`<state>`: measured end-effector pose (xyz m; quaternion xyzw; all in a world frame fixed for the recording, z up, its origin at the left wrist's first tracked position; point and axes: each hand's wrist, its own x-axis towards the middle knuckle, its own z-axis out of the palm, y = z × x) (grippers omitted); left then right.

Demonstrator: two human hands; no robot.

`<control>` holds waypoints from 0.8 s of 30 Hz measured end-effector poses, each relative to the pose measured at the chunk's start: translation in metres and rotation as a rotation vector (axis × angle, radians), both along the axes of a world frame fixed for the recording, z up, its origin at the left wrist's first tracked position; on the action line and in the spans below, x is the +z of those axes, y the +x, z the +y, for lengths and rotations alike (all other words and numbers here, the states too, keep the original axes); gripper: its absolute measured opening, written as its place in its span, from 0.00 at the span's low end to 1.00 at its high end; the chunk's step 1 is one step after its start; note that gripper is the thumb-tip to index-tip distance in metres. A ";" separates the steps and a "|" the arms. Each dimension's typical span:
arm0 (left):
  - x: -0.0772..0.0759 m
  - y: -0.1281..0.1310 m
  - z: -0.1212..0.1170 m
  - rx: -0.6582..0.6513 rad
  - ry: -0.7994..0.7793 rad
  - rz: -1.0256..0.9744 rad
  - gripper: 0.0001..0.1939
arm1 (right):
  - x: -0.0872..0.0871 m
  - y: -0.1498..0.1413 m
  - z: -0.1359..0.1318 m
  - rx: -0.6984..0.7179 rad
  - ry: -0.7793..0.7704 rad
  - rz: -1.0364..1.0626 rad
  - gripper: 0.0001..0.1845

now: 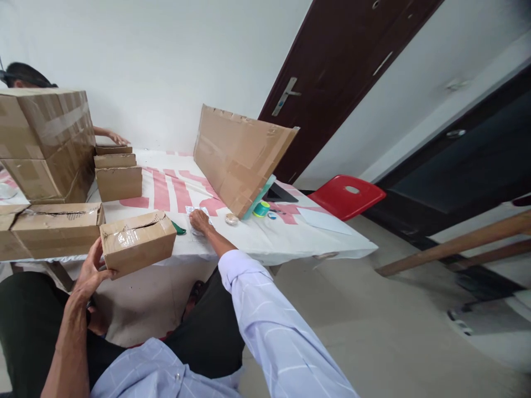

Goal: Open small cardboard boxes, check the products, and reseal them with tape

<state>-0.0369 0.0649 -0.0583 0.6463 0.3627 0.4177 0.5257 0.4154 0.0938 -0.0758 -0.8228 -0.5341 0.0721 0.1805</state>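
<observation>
My left hand (90, 272) grips the near end of a small taped cardboard box (138, 241) held just above the table's front edge. My right hand (199, 220) reaches forward and rests, fingers curled, on a small clear plastic packet (194, 212) lying on the white and red table cover (174, 190). A dark green object (178, 228) lies between the box and my right hand. A small round object (231, 219) sits just right of my right hand.
A large cardboard sheet (238, 155) stands on edge across the table. Teal tape rolls (261, 209) lie at its foot. Stacked cartons (45, 143) and small boxes (118, 177) fill the left. Another person's hand (116, 137) reaches in behind them. A red stool (346, 194) stands right.
</observation>
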 end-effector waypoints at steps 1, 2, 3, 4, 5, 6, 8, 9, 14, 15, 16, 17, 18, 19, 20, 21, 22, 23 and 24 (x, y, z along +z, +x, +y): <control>0.001 0.000 -0.001 -0.001 -0.004 0.002 0.62 | 0.002 0.002 -0.002 -0.014 0.032 0.051 0.21; 0.001 0.000 -0.001 -0.002 -0.008 0.002 0.62 | 0.004 0.004 -0.004 -0.032 0.069 0.114 0.21; 0.002 0.000 -0.001 -0.003 -0.011 0.001 0.62 | 0.006 0.007 -0.006 -0.053 0.109 0.181 0.21; 0.002 0.001 -0.001 -0.004 -0.012 0.000 0.62 | 0.008 0.009 -0.009 -0.072 0.147 0.245 0.21; 0.002 0.001 0.000 -0.007 -0.012 -0.003 0.63 | 0.010 0.012 -0.011 -0.091 0.182 0.312 0.19; 0.002 0.001 0.001 -0.013 -0.014 -0.004 0.63 | 0.012 0.015 -0.014 -0.111 0.214 0.380 0.17; 0.001 0.002 0.002 -0.022 -0.020 -0.004 0.63 | 0.015 0.019 -0.018 -0.148 0.270 0.517 0.17; 0.000 0.002 0.002 -0.022 -0.023 -0.004 0.63 | 0.017 0.020 -0.020 -0.165 0.295 0.584 0.17; -0.001 0.002 0.003 -0.014 0.004 0.001 0.62 | 0.025 0.022 -0.022 -0.227 0.395 0.877 0.20; -0.001 0.002 0.003 -0.014 0.006 0.003 0.62 | 0.027 0.022 -0.023 -0.235 0.409 0.924 0.21; -0.001 0.002 0.003 -0.013 0.005 0.003 0.62 | 0.029 0.022 -0.023 -0.242 0.422 0.967 0.22; -0.001 0.002 0.002 -0.010 0.002 0.000 0.62 | 0.030 0.023 -0.023 -0.249 0.434 1.005 0.22; -0.001 0.002 0.002 -0.008 -0.001 -0.004 0.62 | 0.031 0.023 -0.024 -0.256 0.446 1.038 0.22; -0.001 0.002 0.002 -0.007 -0.005 -0.011 0.62 | 0.032 0.023 -0.025 -0.262 0.458 1.065 0.22; -0.002 0.002 0.003 -0.007 -0.009 -0.017 0.62 | 0.033 0.024 -0.026 -0.267 0.472 1.086 0.21; -0.002 0.002 0.003 -0.009 -0.014 -0.023 0.62 | 0.033 0.024 -0.027 -0.273 0.485 1.104 0.20; -0.003 0.002 0.004 -0.009 -0.020 -0.029 0.62 | 0.033 0.025 -0.028 -0.277 0.500 1.119 0.19; -0.004 0.002 0.005 -0.009 -0.024 -0.035 0.62 | 0.033 0.026 -0.029 -0.280 0.515 1.132 0.18; -0.005 0.003 0.006 -0.004 -0.025 -0.040 0.62 | 0.034 0.026 -0.030 -0.282 0.531 1.143 0.18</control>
